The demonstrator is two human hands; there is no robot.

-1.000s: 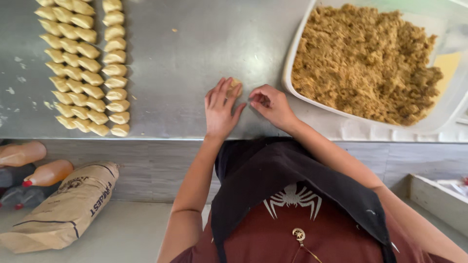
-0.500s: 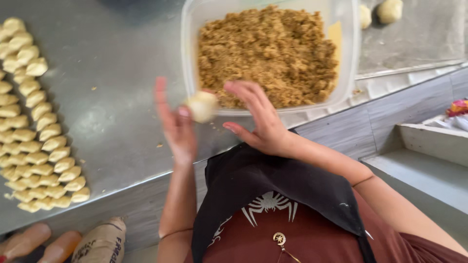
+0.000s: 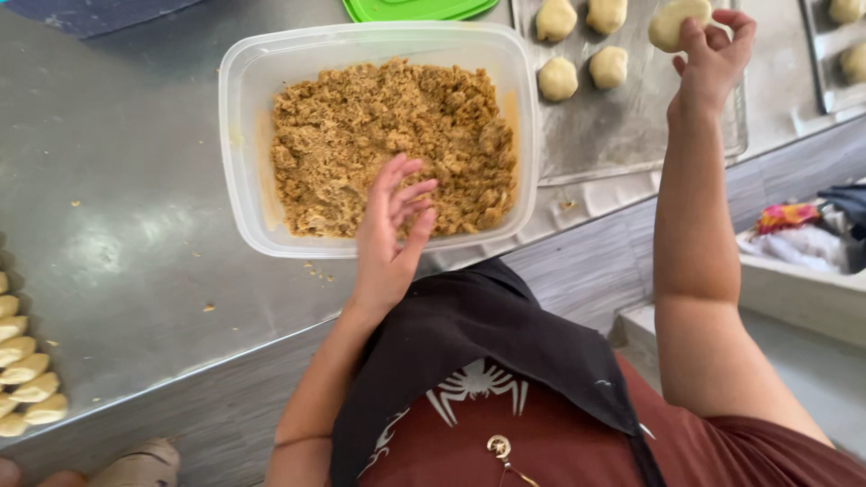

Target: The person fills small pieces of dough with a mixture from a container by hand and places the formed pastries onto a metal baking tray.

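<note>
Dough ball (image 3: 675, 23), location?
— Pinched in right hand (image 3: 713, 56) fingertips above metal tray (image 3: 631, 135), among four others.
Handling?
— Judged soft, light, easily dented; cradle underneath. Left hand (image 3: 390, 236) open, empty, over plastic tub (image 3: 236, 135) of brown crumbly filling (image 3: 388, 135).

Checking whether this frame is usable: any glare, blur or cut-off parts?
Head view: soft glare on the steel counter; left hand slightly motion-blurred over the tub of crumbs; right hand with a dough ball sits sharp near the top edge; shaped pieces are cropped at left.
</note>
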